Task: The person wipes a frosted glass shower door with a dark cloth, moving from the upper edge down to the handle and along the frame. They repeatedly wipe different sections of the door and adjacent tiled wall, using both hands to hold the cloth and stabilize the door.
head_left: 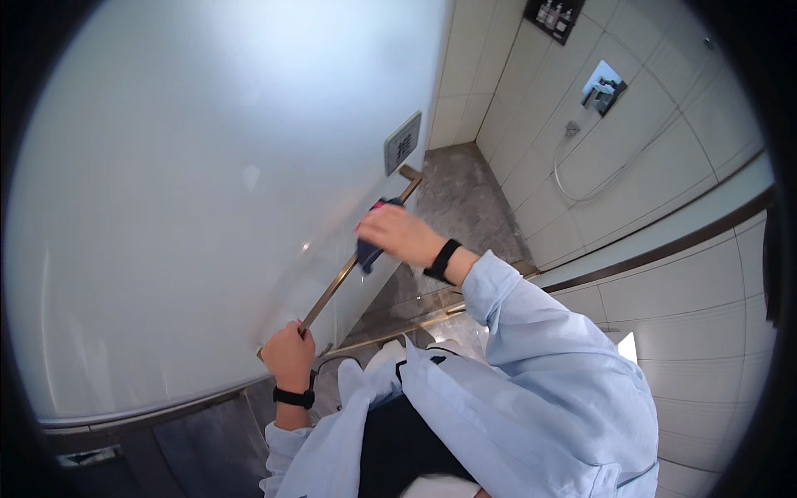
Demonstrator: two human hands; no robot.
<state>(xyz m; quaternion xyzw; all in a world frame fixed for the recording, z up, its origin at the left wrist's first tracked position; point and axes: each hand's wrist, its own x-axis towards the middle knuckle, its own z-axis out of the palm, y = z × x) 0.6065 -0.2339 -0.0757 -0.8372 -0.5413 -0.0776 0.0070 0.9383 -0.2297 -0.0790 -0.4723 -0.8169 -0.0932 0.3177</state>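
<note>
A long brass-coloured bar handle (335, 286) runs slantwise along a frosted glass door (183, 207). Near its lower end, my left hand (287, 358) is closed around the bar. Farther up, my right hand (400, 235) presses a dark cloth (368, 254) with a pink patch onto the bar, its fingers bent over the fabric. The cloth wraps over part of the bar and hides it there. Just beyond the bar's upper end, a grey rectangular plaque (403, 143) with dark marking is fixed to the glass.
Behind the door lies a shower area with a grey stone floor (465, 191) and pale tiled walls. A shower mixer (603, 90) and a looping hose (573, 197) hang on the right wall. Bottles stand in a dark niche (554, 17). A dark-edged ledge (664, 246) crosses at right.
</note>
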